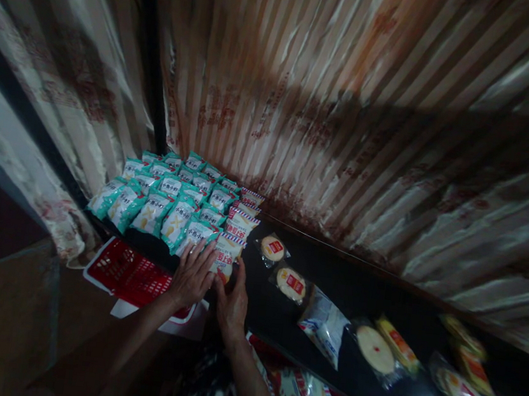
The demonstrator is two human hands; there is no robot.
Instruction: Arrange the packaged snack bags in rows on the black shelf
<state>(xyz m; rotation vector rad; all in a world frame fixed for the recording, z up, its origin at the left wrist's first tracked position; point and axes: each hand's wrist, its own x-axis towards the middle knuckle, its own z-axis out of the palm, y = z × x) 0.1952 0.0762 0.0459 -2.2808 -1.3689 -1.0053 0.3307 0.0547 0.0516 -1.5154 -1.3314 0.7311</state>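
Observation:
Small teal-and-white snack bags lie in close rows on the left end of a black shelf. Beside them runs a column of cream snack bags with striped tops; the nearest is a cream snack bag. My left hand lies with fingers spread over the near edge of the front teal bag and the left side of the cream bag. At that cream bag's lower right corner is my right hand, its fingers stretched along the side and its thumb at the bottom edge. Its fingertips are partly hidden.
Round wrapped cakes, a pale plastic packet and yellow packets lie further right. Below the shelf sit a red basket and more snack bags. A printed curtain hangs behind, near a dark post.

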